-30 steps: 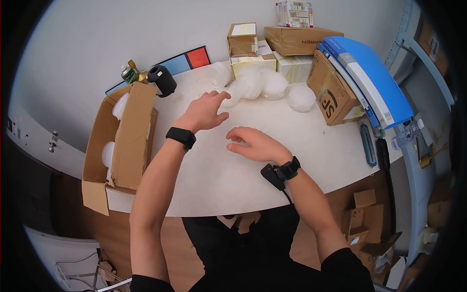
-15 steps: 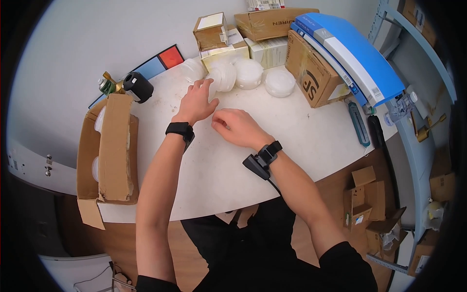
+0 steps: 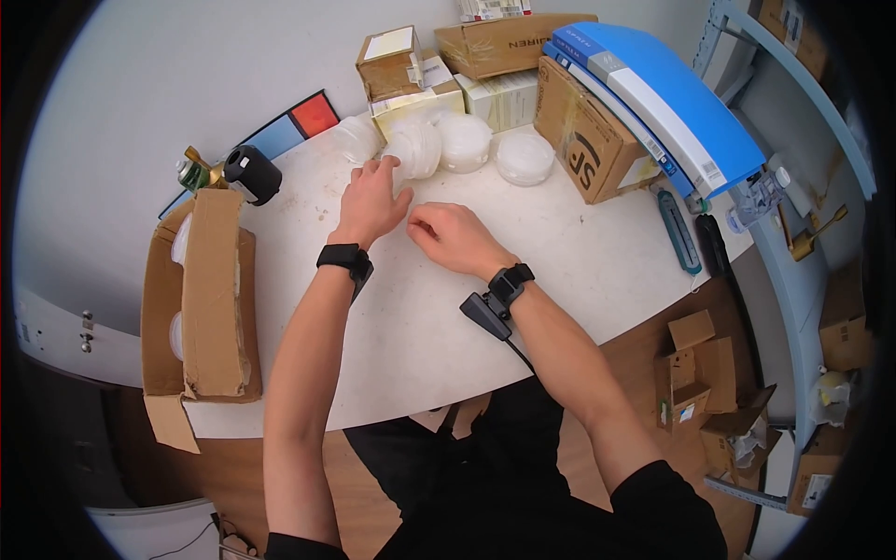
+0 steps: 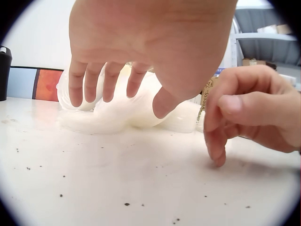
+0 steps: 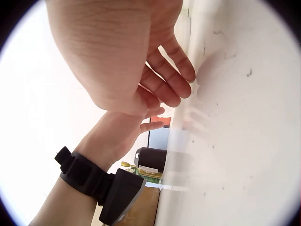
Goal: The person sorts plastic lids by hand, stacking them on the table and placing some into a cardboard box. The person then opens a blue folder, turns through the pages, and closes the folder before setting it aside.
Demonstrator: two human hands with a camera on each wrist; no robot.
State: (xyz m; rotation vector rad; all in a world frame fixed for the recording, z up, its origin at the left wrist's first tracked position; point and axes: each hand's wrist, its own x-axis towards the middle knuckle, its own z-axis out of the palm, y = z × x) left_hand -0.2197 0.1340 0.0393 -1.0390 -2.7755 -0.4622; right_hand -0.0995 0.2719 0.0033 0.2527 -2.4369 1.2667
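In the head view my left hand [image 3: 371, 202] reaches out with spread fingers over the near edge of a leaning stack of translucent round plastic containers [image 3: 416, 147]. The left wrist view shows its fingers [image 4: 110, 84] hanging straight in front of the whitish containers [image 4: 129, 108], palm down. My right hand [image 3: 454, 237] hovers low above the table, just to the right of the left hand, its fingers loosely curled with nothing in them. Two more round containers, one a lidded-looking tub [image 3: 525, 158], stand to the right of the stack, and another leaning stack [image 3: 356, 140] lies behind left.
On the left, an open cardboard box [image 3: 220, 299] holds more whitish containers. A black cylinder [image 3: 252, 175] stands behind it. Cartons [image 3: 504, 98] line the wall, and an SF box [image 3: 590, 131] with blue binders [image 3: 665, 103] stands right. A teal tool [image 3: 676, 233] lies by the right edge.
The head view has swung, shifting the scene leftward. My left hand has come over the near end of the container stack, and my right hand has drawn closer to it, fingers more curled.
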